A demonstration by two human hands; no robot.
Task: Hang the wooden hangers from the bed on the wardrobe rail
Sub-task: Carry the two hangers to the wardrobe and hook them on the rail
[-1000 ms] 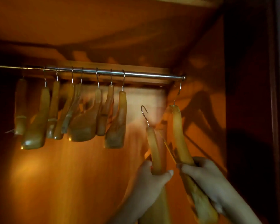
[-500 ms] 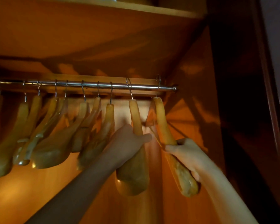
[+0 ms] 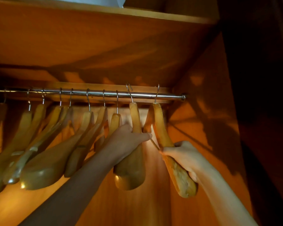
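inside the wardrobe both arms reach up toward the rail (image 3: 144, 95), a bright metal bar that runs under the shelf (image 3: 104, 38) and meets the side wall (image 3: 203, 111) at the right. the left hand (image 3: 129, 141) is wrapped round the neck of the second hanger from the end (image 3: 131, 170), fingers curled over the wood and the thumb stretched out to the right; the hanger's wide rounded shoulder shows below the hand. the right hand (image 3: 186, 155) grips the end hanger (image 3: 162, 131) partway down its arm, fingers closed about it, with the thin crossbar just beside the fingertips. the wire hooks of both reach over the rail near its right end, their curved tops standing a little above the bar; whether they bear on it i cannot tell. the two held hangers are near each other but apart. to the left the hung hangers (image 3: 44, 168) crowd along the rail, hooks over it, shoulders leaning and overlapping. warm light glows on the back panel (image 3: 155, 185) between the hands
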